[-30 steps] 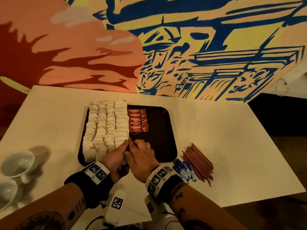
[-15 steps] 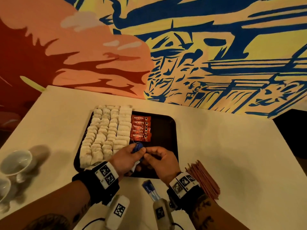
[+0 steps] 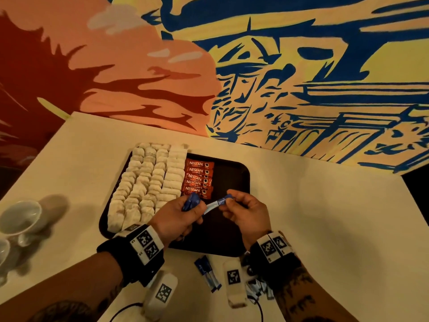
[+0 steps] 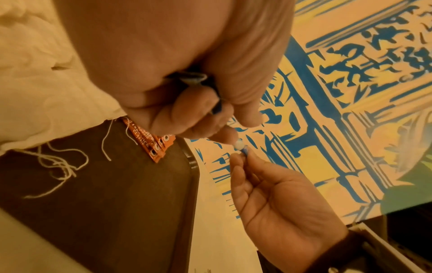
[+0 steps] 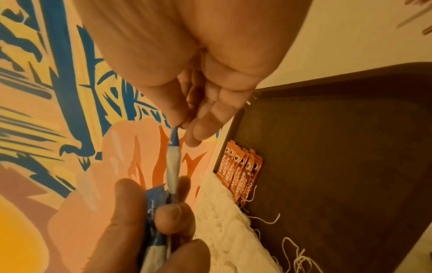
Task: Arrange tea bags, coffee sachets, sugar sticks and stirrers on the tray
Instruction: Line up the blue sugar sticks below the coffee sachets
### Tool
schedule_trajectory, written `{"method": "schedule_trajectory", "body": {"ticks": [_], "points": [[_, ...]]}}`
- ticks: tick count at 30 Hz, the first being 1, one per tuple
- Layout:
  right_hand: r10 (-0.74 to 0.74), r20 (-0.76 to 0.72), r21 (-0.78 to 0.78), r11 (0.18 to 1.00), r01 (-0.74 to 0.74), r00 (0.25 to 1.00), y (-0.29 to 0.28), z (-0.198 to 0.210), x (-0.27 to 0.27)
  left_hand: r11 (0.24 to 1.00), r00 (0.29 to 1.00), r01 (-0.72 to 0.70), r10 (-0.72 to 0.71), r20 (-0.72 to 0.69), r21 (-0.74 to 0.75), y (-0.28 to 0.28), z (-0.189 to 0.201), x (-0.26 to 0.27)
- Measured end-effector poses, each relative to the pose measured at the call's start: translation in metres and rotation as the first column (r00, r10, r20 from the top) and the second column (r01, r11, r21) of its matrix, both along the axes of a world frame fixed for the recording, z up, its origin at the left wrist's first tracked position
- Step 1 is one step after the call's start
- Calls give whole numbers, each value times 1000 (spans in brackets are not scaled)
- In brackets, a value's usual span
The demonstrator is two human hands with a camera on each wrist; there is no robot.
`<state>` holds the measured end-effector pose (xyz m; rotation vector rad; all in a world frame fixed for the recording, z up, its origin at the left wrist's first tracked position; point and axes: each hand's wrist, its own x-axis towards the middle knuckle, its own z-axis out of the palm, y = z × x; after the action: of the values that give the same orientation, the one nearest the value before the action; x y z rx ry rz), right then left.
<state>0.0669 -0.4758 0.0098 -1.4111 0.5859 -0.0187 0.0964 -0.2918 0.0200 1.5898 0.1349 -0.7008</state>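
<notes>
Sugar stick (image 3: 214, 204) pinched between both hands, seemingly.

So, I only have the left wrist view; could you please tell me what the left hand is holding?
Observer: The left hand grips a bundle of blue sugar sticks.
Operator: Thanks. Are any more lying off the tray?
Observer: Yes, a few loose sticks lie on the table, just past the tray's near edge.
Operator: And how many coffee sachets are placed?
Observer: Five coffee sachets, in a column beside the tea bags.
</notes>
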Motion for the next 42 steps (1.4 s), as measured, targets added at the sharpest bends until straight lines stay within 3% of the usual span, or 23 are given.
{"method": "schedule_trajectory", "body": {"ticks": [5, 8, 16, 19, 22, 24, 27, 29, 31, 36, 42], "points": [[-61, 25, 153, 987, 56, 998, 5, 1, 0, 995, 997, 38, -44, 66, 87, 2, 4, 7], [-18, 14, 201, 980, 15, 1000, 17, 0, 0, 992, 995, 35, -46, 84, 122, 7, 0, 8], [240, -92, -135, 958, -251, 966, 46, -19, 0, 947, 974, 140, -184, 130, 289, 19, -16, 5], [259, -122, -104, 957, -272, 958, 52, -18, -3, 952, 981, 90, -136, 140, 293, 20, -22, 4], [304, -130, -251, 911, -328, 944, 54, -23, -4, 940, 973, 134, -185, 140, 313, 22, -27, 4], [305, -159, -270, 901, -339, 939, 51, -23, -2, 923, 964, 170, -228, 136, 346, 24, -29, 4], [355, -230, -229, 886, -404, 906, 44, -26, 0, 945, 991, 58, -94, 98, 321, 30, -35, 9], [445, -274, -274, 814, -513, 853, 39, -30, -1, 966, 999, -32, 22, 42, 258, 31, -38, 13], [497, -304, -320, 750, -579, 813, 38, -37, -1, 965, 999, -52, 48, 21, 257, 30, -42, 17], [401, -303, -331, 807, -490, 864, 36, -46, 9, 945, 996, -91, 91, 16, 313, 35, -48, 26], [307, -507, -455, 698, -553, 805, 15, -65, 48, 930, 974, -195, 222, -52, 313, 53, -54, 36]]}}
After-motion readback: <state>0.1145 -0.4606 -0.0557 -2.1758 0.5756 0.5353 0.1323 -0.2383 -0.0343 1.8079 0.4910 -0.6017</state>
